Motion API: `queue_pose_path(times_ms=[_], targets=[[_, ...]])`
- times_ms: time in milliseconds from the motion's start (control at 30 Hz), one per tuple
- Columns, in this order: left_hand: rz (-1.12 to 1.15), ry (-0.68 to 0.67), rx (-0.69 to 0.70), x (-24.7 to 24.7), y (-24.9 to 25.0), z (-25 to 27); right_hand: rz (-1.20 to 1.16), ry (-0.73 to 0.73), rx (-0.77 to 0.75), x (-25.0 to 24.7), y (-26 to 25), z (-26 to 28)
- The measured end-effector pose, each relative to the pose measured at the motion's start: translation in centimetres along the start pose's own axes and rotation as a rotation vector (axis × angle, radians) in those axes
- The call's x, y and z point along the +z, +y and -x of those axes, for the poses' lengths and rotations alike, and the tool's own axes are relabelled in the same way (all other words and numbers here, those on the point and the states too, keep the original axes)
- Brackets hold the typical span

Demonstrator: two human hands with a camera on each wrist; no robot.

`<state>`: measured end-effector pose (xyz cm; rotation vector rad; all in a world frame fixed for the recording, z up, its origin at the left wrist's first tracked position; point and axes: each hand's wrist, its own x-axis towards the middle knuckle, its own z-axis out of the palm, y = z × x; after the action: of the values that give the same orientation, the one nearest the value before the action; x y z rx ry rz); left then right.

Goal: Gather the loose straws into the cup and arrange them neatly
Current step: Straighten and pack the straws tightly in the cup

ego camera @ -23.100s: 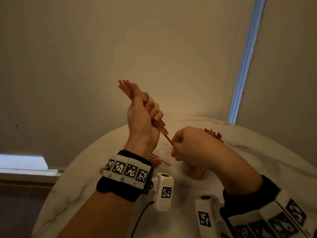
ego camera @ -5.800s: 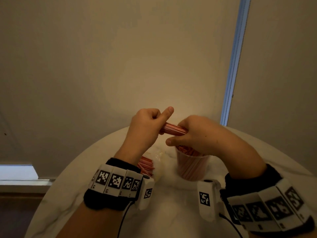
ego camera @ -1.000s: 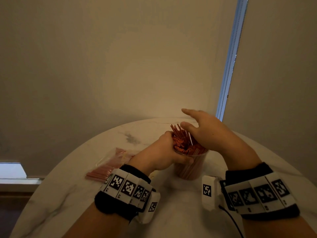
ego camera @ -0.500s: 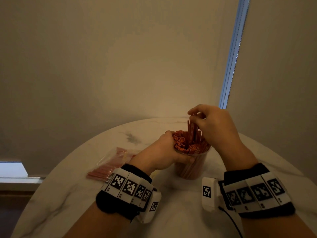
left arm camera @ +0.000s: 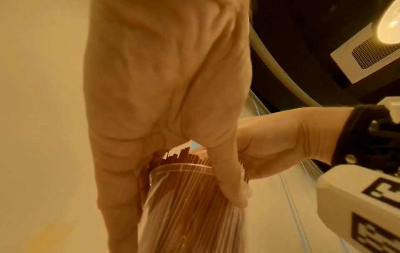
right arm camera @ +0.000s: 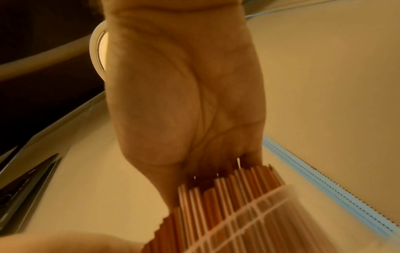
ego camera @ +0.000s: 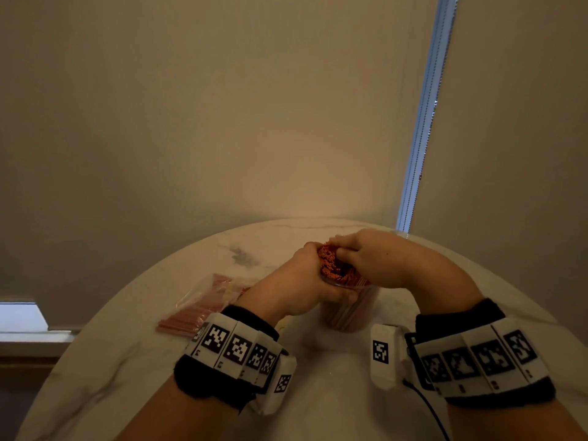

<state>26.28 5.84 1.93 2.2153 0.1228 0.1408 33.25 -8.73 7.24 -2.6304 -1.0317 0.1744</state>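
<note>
Cup [ego camera: 350, 313] near table [ego camera: 318, 393] centre, packed with upright straws [ego camera: 332, 265]; left hand [ego camera: 299, 288] wrapped round its rim, right hand [ego camera: 375, 259] curled over straw tops, grip unclear; bag [ego camera: 203, 303] lying toward left edge

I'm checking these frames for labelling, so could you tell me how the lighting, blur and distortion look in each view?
Head view: dim and warm, wide-angle bending of the table edge, cup and both hands fairly sharp. Left wrist view: yellow cast, left hand soft, glare from a lamp at the corner. Right wrist view: straws and cup rim smeared by blur, right hand soft.
</note>
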Motion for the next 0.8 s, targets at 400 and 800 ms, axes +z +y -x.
queue_pose_path(times_ms=[400,800], targets=[[0.016,-0.006,-0.016,-0.1,-0.1,-0.1,-0.175,-0.010,-0.092,-0.6,-0.2,0.5],[-0.051,0.004,-0.032,0.0,0.5,0.2,-0.066,0.247,0.034,-0.6,0.9,-0.1]])
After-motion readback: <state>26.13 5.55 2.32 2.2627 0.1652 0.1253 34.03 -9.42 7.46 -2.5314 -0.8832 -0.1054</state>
